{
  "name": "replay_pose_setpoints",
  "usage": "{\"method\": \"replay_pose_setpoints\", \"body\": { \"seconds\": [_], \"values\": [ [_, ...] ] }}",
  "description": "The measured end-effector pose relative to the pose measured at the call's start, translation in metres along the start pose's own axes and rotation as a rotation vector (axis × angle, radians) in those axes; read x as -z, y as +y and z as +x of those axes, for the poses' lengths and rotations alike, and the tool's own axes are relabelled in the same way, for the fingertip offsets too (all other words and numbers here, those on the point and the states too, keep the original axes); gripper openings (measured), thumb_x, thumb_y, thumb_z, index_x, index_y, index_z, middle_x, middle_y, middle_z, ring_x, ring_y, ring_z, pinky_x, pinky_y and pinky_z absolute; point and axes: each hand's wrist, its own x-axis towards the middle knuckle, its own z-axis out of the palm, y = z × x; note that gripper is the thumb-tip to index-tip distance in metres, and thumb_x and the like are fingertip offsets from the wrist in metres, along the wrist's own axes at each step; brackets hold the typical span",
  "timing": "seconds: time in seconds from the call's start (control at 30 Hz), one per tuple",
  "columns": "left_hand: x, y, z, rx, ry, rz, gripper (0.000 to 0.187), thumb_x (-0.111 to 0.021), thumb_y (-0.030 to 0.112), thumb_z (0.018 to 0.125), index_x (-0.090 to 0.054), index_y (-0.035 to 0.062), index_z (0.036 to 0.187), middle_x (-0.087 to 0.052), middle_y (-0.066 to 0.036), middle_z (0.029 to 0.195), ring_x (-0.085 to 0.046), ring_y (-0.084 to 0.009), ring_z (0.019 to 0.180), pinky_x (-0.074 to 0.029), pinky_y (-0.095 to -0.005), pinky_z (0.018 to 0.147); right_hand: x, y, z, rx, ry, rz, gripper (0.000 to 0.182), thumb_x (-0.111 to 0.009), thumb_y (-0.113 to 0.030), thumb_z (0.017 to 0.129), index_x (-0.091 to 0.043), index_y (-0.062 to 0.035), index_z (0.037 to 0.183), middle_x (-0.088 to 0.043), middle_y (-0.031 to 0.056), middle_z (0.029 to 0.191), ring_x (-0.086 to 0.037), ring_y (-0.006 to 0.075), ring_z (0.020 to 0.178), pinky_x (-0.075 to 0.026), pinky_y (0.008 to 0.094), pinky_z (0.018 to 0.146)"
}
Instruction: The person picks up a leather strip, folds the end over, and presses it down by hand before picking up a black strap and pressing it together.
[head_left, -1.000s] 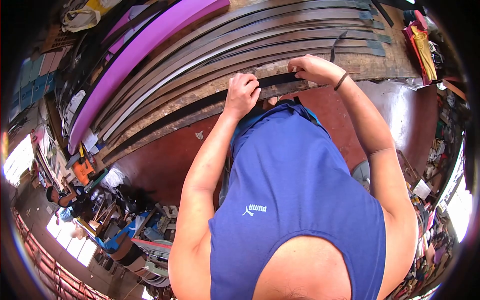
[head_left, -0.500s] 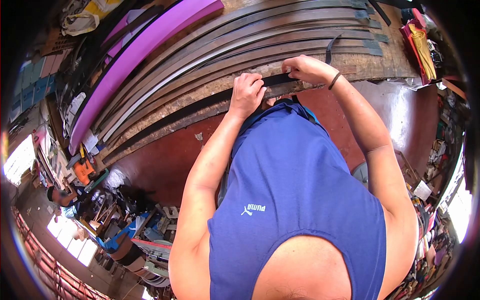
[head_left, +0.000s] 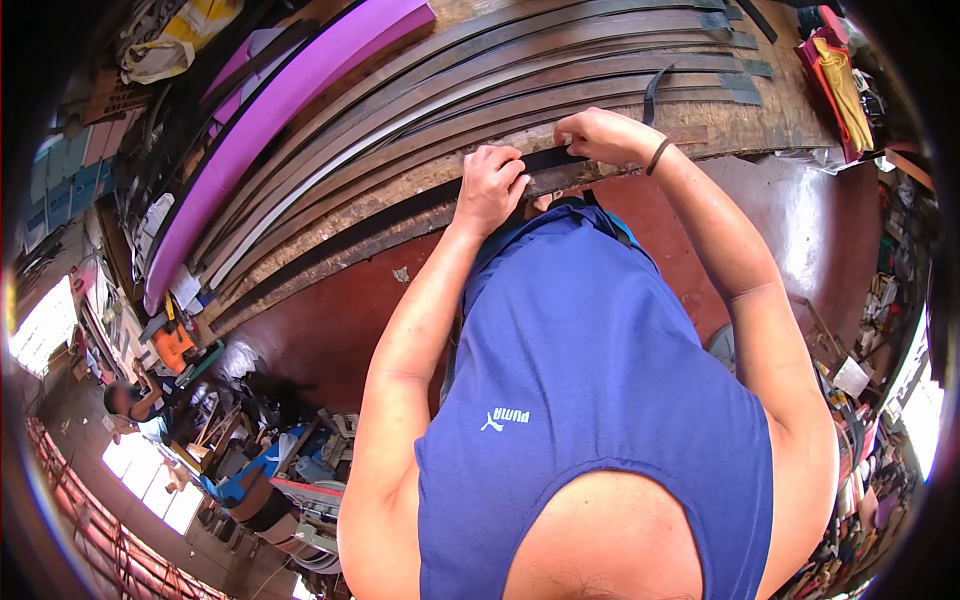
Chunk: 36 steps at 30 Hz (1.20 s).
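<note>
Right now both hands pinch a long black strip (head_left: 400, 215) on the near edge of the workbench (head_left: 780, 115): left hand (head_left: 490, 190) closed over it, right hand (head_left: 600, 135) at its two o'clock, fingers clamped. Other strips (head_left: 480, 75) lie at twelve o'clock.

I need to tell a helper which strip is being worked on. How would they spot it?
On the long wooden workbench lie many curved grey strips. The black strip runs along the near edge, darkest of all, and alone is pinched by the left hand and right hand.
</note>
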Motion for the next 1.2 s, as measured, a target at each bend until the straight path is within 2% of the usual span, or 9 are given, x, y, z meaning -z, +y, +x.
{"method": "replay_pose_setpoints", "body": {
  "seconds": [0.17, 0.37, 0.47, 0.57, 0.6, 0.8, 0.9, 1.1, 1.2],
  "values": [
    [-0.014, 0.006, 0.009, -0.017, -0.005, 0.004, 0.019, -0.078, 0.012, 0.077, -0.068, 0.0076, 0.092, -0.066, -0.005, 0.106, -0.061, -0.0277, 0.103, -0.045, -0.0432, 0.088, -0.003, 0.003, -0.001, 0.033, 0.014, 0.007, 0.020, -0.068, -0.009, 0.086, -0.069, -0.0062, 0.106, -0.070, 0.0170, 0.081, -0.068, 0.0359, 0.080, -0.052, 0.0444, 0.071],
    [-0.029, 0.011, 0.017, -0.038, 0.007, 0.012, 0.017, -0.077, 0.013, 0.078, -0.068, 0.0075, 0.092, -0.066, -0.005, 0.105, -0.061, -0.0281, 0.102, -0.046, -0.0438, 0.088, -0.010, 0.008, 0.001, 0.052, 0.061, -0.063, 0.023, -0.071, -0.011, 0.085, -0.069, -0.0065, 0.108, -0.073, 0.0184, 0.089, -0.070, 0.0382, 0.089, -0.054, 0.0467, 0.077],
    [-0.030, 0.012, 0.018, -0.037, 0.020, 0.014, 0.017, -0.077, 0.011, 0.078, -0.067, 0.0075, 0.091, -0.067, -0.005, 0.105, -0.061, -0.0286, 0.101, -0.046, -0.0436, 0.087, 0.001, 0.002, -0.009, 0.025, -0.008, -0.049, 0.032, -0.073, -0.015, 0.085, -0.070, -0.0081, 0.116, -0.074, 0.0196, 0.098, -0.070, 0.0382, 0.100, -0.055, 0.0473, 0.086],
    [-0.030, 0.013, 0.016, -0.034, 0.037, 0.005, 0.016, -0.077, 0.009, 0.078, -0.067, 0.0074, 0.091, -0.067, -0.005, 0.104, -0.061, -0.0287, 0.100, -0.046, -0.0433, 0.086, 0.029, -0.002, -0.032, -0.075, -0.002, -0.239, 0.039, -0.076, -0.017, 0.082, -0.069, -0.0082, 0.119, -0.072, 0.0208, 0.107, -0.068, 0.0380, 0.107, -0.054, 0.0472, 0.092],
    [-0.030, 0.013, 0.017, -0.035, 0.043, 0.004, 0.015, -0.077, 0.009, 0.078, -0.067, 0.0074, 0.090, -0.067, -0.005, 0.104, -0.061, -0.0287, 0.100, -0.045, -0.0432, 0.085, 0.046, 0.002, -0.045, -0.038, 0.021, -0.275, 0.034, -0.075, -0.010, 0.081, -0.067, -0.0057, 0.114, -0.073, 0.0177, 0.091, -0.069, 0.0376, 0.096, -0.054, 0.0470, 0.083],
    [-0.022, 0.010, 0.012, 0.003, 0.015, 0.001, 0.014, -0.077, 0.009, 0.078, -0.068, 0.0079, 0.089, -0.067, -0.006, 0.105, -0.061, -0.0288, 0.100, -0.045, -0.0423, 0.085, 0.065, 0.015, -0.063, -0.018, 0.062, -0.257, 0.030, -0.073, -0.008, 0.081, -0.069, -0.0077, 0.111, -0.071, 0.0157, 0.087, -0.069, 0.0359, 0.087, -0.054, 0.0450, 0.079],
    [-0.020, 0.010, 0.013, 0.008, 0.013, -0.007, 0.014, -0.077, 0.010, 0.078, -0.068, 0.0082, 0.090, -0.067, -0.005, 0.106, -0.061, -0.0287, 0.100, -0.044, -0.0428, 0.086, 0.062, 0.023, -0.061, -0.095, -0.024, -0.171, 0.032, -0.073, -0.011, 0.082, -0.071, -0.0103, 0.113, -0.073, 0.0181, 0.094, -0.070, 0.0363, 0.093, -0.054, 0.0457, 0.081],
    [-0.021, 0.010, 0.015, 0.009, 0.004, -0.003, 0.015, -0.078, 0.010, 0.078, -0.069, 0.0082, 0.090, -0.067, -0.005, 0.106, -0.061, -0.0285, 0.101, -0.044, -0.0434, 0.086, 0.044, 0.067, -0.056, -0.030, 0.026, 0.025, 0.028, -0.073, -0.010, 0.083, -0.072, -0.0096, 0.111, -0.071, 0.0150, 0.086, -0.069, 0.0319, 0.084, -0.054, 0.0426, 0.076],
    [-0.022, 0.013, 0.017, 0.001, -0.004, -0.003, 0.016, -0.079, 0.011, 0.078, -0.069, 0.0082, 0.090, -0.067, -0.005, 0.106, -0.061, -0.0284, 0.101, -0.044, -0.0435, 0.086, 0.040, 0.073, -0.055, -0.015, 0.031, 0.034, 0.026, -0.072, -0.010, 0.083, -0.072, -0.0094, 0.109, -0.071, 0.0148, 0.088, -0.069, 0.0318, 0.085, -0.054, 0.0426, 0.077]
  ]
}}
